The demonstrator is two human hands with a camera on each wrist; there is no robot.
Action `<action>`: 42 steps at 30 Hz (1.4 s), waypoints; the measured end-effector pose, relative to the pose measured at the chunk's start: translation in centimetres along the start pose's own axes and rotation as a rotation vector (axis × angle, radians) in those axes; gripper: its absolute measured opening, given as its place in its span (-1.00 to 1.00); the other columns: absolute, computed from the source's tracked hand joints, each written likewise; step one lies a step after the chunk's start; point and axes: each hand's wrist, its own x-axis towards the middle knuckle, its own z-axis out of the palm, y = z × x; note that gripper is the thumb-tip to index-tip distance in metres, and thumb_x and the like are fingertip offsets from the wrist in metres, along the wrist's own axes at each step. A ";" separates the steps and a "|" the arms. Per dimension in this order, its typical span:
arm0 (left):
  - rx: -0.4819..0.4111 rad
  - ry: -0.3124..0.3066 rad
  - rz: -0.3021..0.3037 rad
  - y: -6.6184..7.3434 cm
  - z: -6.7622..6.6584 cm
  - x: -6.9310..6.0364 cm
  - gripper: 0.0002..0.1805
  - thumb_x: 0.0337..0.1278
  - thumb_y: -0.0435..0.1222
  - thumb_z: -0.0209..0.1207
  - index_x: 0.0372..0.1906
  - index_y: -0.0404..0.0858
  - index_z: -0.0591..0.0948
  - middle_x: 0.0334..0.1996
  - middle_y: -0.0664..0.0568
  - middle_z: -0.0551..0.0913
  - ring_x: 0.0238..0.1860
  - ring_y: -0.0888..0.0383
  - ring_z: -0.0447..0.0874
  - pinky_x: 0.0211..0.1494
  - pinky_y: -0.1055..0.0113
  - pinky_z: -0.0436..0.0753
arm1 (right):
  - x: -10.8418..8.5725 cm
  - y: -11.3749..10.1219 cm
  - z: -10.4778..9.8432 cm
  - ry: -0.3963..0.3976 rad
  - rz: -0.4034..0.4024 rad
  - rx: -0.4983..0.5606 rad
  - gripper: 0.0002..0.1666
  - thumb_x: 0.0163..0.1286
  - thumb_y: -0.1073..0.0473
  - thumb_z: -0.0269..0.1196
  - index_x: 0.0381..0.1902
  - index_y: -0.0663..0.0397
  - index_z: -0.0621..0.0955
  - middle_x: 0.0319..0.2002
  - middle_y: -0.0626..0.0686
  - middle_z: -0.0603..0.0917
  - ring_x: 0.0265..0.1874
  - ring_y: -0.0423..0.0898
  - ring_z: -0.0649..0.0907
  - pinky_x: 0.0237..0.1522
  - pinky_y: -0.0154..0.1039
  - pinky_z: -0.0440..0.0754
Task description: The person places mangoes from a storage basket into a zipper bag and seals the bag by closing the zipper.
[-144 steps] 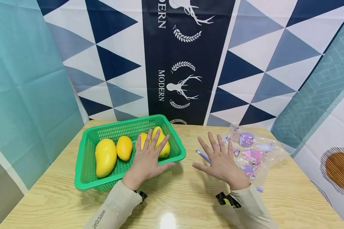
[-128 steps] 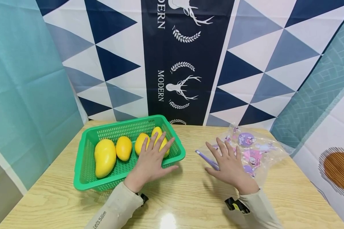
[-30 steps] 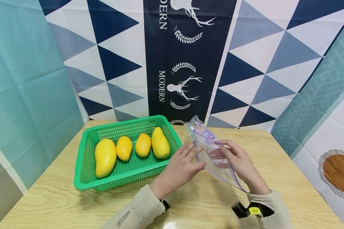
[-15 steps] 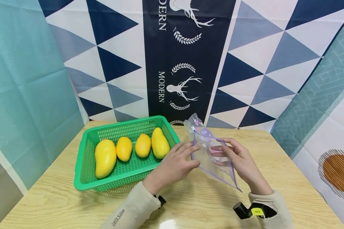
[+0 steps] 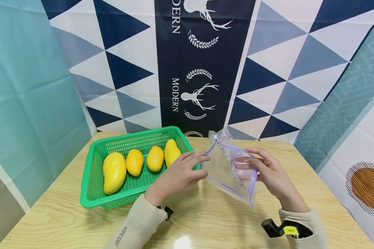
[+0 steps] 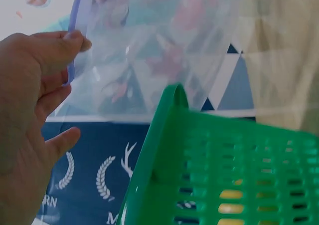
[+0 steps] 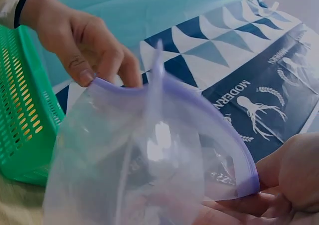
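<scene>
Bag (image 5: 219, 167), clear, purple-edged, wide-mouthed.

We lose the rightmost mango's (image 5: 171, 150) five-o'clock end behind the left hand (image 5: 176, 174); the left-wrist view blurs the bag (image 6: 149, 50).

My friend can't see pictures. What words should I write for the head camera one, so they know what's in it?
A person's left hand and right hand hold open a clear, purple-edged bag over a wooden table. On the left, a green basket holds four yellow fruits; a patterned cloth hangs behind.
</scene>
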 end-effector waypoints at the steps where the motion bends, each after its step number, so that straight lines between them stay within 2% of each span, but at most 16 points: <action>1: -0.008 0.001 0.006 -0.2 -0.1 -0.1 -0.94 0.31 -0.31 0.24 -0.24 -0.05 0.64 0.24 -0.07 0.54 0.41 -0.01 0.34 0.45 0.00 0.29 | 0.0 0.0 -0.1 -0.009 -0.003 0.010 -0.65 0.63 0.28 -0.11 0.22 -0.07 0.49 0.00 -0.06 0.73 -0.07 -0.13 0.74 -0.25 -0.15 0.74; 5: -0.038 -0.001 0.029 -0.5 -0.3 -0.2 -0.96 0.35 -0.27 0.22 -0.24 -0.04 0.64 0.24 -0.08 0.54 0.42 0.01 0.32 0.46 0.05 0.27 | -0.1 0.0 -0.7 -0.055 -0.021 0.076 -0.62 0.63 0.32 -0.13 0.23 -0.05 0.48 0.02 0.00 0.73 -0.06 -0.10 0.74 -0.25 -0.15 0.74; 11: -0.018 -0.006 0.040 -0.7 -0.5 -0.5 -0.95 0.37 -0.20 0.21 -0.24 -0.03 0.66 0.23 -0.04 0.55 0.42 0.02 0.31 0.44 0.09 0.29 | -0.1 0.2 -1.2 -0.093 -0.018 0.140 -0.59 0.62 0.36 -0.14 0.22 -0.06 0.50 0.03 0.02 0.72 -0.13 -0.08 0.75 -0.24 -0.18 0.74; 14: -0.015 -0.010 0.042 -0.8 -0.6 -0.7 -0.94 0.36 -0.18 0.22 -0.24 -0.03 0.66 0.21 -0.04 0.57 0.40 0.01 0.35 0.42 0.09 0.33 | -0.2 0.2 -1.5 -0.106 0.000 0.176 -0.57 0.61 0.37 -0.14 0.21 -0.09 0.53 0.01 0.01 0.73 -0.17 -0.08 0.76 -0.24 -0.20 0.73; 18: -0.028 -0.014 0.052 -0.8 -0.7 -1.1 -0.95 0.35 -0.19 0.23 -0.26 -0.02 0.65 0.18 -0.07 0.59 0.34 -0.03 0.43 0.37 0.08 0.40 | -0.2 0.2 -1.8 -0.164 0.002 0.245 -0.54 0.61 0.40 -0.18 0.24 -0.05 0.51 0.03 0.05 0.72 -0.17 -0.06 0.77 -0.29 -0.24 0.73; 22: 0.001 -0.013 0.064 -1.0 -0.6 -1.8 -0.95 0.36 -0.19 0.22 -0.27 0.00 0.63 0.16 -0.06 0.60 0.29 -0.05 0.47 0.34 0.10 0.43 | 0.0 0.4 -2.0 -0.233 0.005 0.306 -0.52 0.62 0.42 -0.25 0.27 0.02 0.48 0.08 0.09 0.69 -0.10 -0.01 0.75 -0.34 -0.27 0.73; 24: 0.027 -0.013 0.069 -1.2 -0.5 -2.1 -0.95 0.36 -0.19 0.21 -0.26 0.01 0.63 0.16 -0.04 0.59 0.28 -0.05 0.47 0.34 0.12 0.43 | 0.0 0.4 -2.1 -0.250 0.017 0.323 -0.51 0.61 0.42 -0.26 0.26 0.04 0.48 0.10 0.10 0.68 -0.06 0.01 0.74 -0.27 -0.24 0.74; 29: 0.045 -0.033 0.060 -1.5 -0.5 -2.8 -0.97 0.35 -0.20 0.22 -0.21 0.02 0.65 0.18 -0.01 0.58 0.30 -0.03 0.44 0.34 0.13 0.43 | 0.0 0.4 -2.2 -0.260 0.047 0.319 -0.51 0.62 0.41 -0.27 0.25 0.03 0.49 0.10 0.10 0.68 0.02 0.01 0.71 -0.11 -0.15 0.69; 42: 0.008 -0.083 0.024 -1.7 -0.7 -3.3 -0.95 0.34 -0.22 0.24 -0.21 0.02 0.68 0.18 0.01 0.59 0.32 -0.01 0.42 0.36 0.10 0.41 | -0.2 0.4 -3.0 -0.296 0.053 0.304 -0.46 0.60 0.45 -0.28 0.27 0.05 0.51 0.13 0.09 0.66 0.01 0.01 0.71 -0.08 -0.12 0.68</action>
